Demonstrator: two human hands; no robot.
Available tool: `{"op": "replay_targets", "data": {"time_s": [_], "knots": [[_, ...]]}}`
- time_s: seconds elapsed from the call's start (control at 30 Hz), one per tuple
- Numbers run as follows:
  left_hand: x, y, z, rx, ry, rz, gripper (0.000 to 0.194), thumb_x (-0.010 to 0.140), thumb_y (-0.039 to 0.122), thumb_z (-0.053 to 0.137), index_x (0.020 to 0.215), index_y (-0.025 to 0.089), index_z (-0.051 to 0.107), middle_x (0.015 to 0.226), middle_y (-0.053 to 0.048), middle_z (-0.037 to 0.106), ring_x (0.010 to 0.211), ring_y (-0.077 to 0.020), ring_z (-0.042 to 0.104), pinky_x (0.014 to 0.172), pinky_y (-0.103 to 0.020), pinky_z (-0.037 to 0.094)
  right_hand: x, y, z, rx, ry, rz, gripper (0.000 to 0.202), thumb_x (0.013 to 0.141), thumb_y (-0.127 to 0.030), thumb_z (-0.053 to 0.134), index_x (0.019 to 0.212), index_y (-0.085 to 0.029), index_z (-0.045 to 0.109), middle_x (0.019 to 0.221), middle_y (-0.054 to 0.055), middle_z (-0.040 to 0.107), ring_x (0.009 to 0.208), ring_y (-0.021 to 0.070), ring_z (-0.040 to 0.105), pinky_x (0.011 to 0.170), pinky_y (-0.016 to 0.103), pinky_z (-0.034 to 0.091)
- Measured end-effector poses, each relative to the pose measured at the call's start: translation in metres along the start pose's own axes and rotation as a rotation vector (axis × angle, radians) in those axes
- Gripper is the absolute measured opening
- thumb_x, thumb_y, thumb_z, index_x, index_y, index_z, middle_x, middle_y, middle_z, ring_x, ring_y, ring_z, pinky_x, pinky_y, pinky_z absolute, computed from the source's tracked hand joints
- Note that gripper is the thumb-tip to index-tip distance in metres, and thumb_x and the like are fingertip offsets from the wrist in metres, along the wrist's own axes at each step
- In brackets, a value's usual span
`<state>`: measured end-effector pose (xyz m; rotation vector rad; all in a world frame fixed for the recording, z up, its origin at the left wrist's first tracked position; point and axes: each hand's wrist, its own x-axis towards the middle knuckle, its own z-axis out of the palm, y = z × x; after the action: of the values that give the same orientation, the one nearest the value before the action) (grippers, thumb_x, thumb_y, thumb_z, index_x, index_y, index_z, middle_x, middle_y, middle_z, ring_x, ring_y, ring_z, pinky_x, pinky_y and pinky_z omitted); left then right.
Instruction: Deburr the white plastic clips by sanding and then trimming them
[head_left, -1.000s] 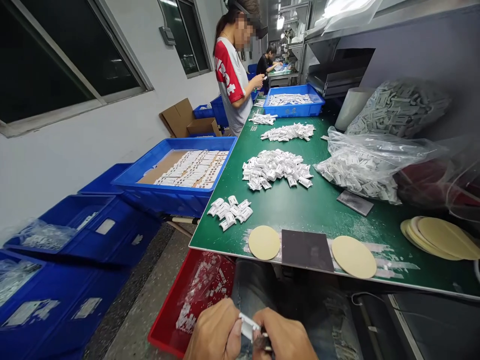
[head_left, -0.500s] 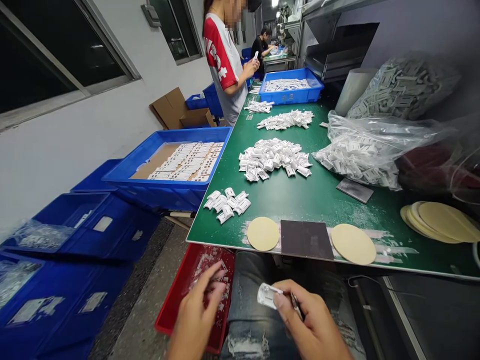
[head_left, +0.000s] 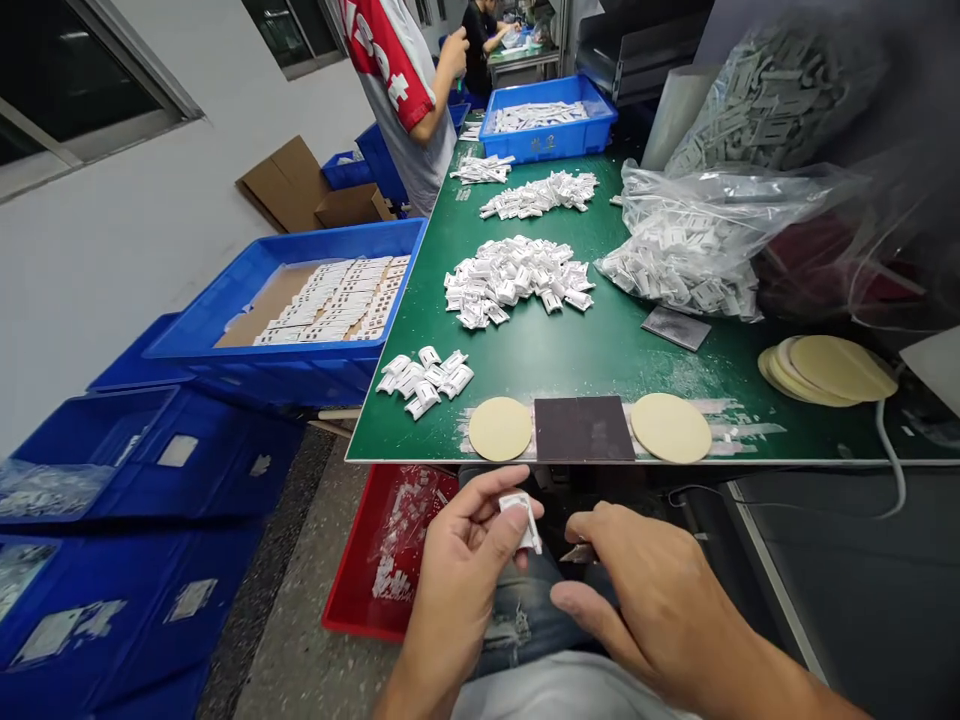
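Observation:
My left hand [head_left: 469,565] pinches a small white plastic part [head_left: 523,520] between thumb and fingers, just below the table's front edge. To its right is my right hand [head_left: 637,580], with thumb and forefinger apart and the other fingers curled under. A small metal tool [head_left: 579,553] shows its tip below the forefinger; the rest of it is hidden in the hand, so its kind cannot be made out. The tip stays apart from the white part. A small group of similar white parts [head_left: 426,380] lies at the table's near left corner.
On the green table [head_left: 630,350] sit a larger heap of white parts [head_left: 517,275], a dark square pad [head_left: 583,430], round yellow discs [head_left: 501,428] and a bag of parts [head_left: 690,250]. A red bin [head_left: 360,580] stands below. Blue trays [head_left: 285,365] line the left; a co-worker [head_left: 409,100] stands beyond.
The white part has passed from my right hand to my left. My left hand has moved right, and my right hand has opened its thumb away, keeping the metal tool. The view has shifted.

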<state>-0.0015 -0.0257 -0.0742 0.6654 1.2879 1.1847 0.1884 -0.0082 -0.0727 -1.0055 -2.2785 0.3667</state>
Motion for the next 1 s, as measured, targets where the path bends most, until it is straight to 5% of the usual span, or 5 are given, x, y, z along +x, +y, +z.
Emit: {"op": "replay_targets", "data": {"time_s": [0.23,0.57,1.0], "knots": [[-0.006,0.009,0.011,0.001,-0.034,-0.079,0.031,0.073,0.038,0.087,0.091,0.017,0.076,0.081,-0.008,0.078,0.064,-0.0109,0.062,0.055,-0.016,0.047,0.011,0.004,0.000,-0.273,0.029,-0.151,0.052,0.106,-0.054,0.029,0.075,-0.022,0.055,0.058,0.001,0.051,0.051,0.0169,0.046,0.052,0.033,0.027],[-0.009,0.017,0.018,0.019,0.011,-0.092,0.030,0.068,0.036,0.089,0.084,0.015,0.076,0.071,-0.005,0.073,0.058,-0.0092,0.054,0.052,-0.017,0.043,0.008,0.010,0.009,-0.280,0.088,-0.112,0.058,0.102,-0.062,0.024,0.071,-0.022,0.052,0.060,0.000,0.046,0.053,0.0183,0.037,0.053,0.034,0.023],[-0.003,0.009,0.017,0.035,-0.006,-0.083,0.034,0.069,0.039,0.089,0.088,0.014,0.075,0.073,-0.006,0.072,0.058,-0.0082,0.055,0.050,-0.016,0.042,0.003,0.012,0.012,-0.277,0.081,-0.117,0.052,0.105,-0.053,0.029,0.070,-0.022,0.051,0.058,0.001,0.046,0.053,0.0193,0.035,0.054,0.035,0.021]]}}
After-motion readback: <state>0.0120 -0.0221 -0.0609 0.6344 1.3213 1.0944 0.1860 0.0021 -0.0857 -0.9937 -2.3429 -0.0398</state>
